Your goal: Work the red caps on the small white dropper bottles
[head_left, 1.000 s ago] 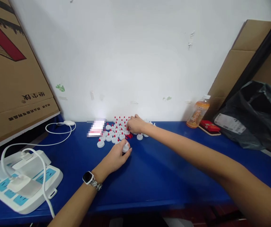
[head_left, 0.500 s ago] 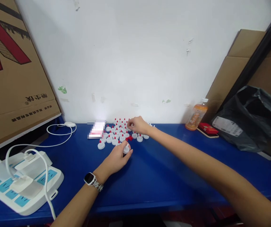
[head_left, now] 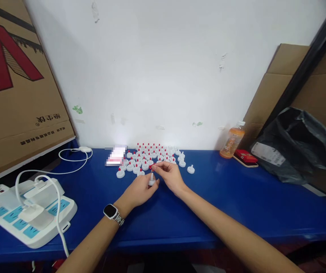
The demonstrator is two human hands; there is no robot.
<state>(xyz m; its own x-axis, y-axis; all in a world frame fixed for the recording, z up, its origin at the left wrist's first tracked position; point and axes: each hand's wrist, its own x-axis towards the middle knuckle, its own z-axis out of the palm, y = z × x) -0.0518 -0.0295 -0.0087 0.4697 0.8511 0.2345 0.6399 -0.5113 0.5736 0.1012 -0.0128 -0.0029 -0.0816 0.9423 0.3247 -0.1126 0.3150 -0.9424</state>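
Now, at frame centre on the blue table [head_left: 208,212], my left hand [head_left: 140,189] pinches a white cap [head_left: 151,181] upright, while my right hand [head_left: 170,175] fingertips clamp a tiny red tip [head_left: 150,167] just above it.

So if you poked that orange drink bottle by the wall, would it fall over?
Probably, with a firm poke. The orange drink bottle stands upright, tall and narrow on the blue table, so it looks tippy. It seems mostly full, which likely makes it heavy enough to resist a light nudge. Once down, its round body would likely roll.
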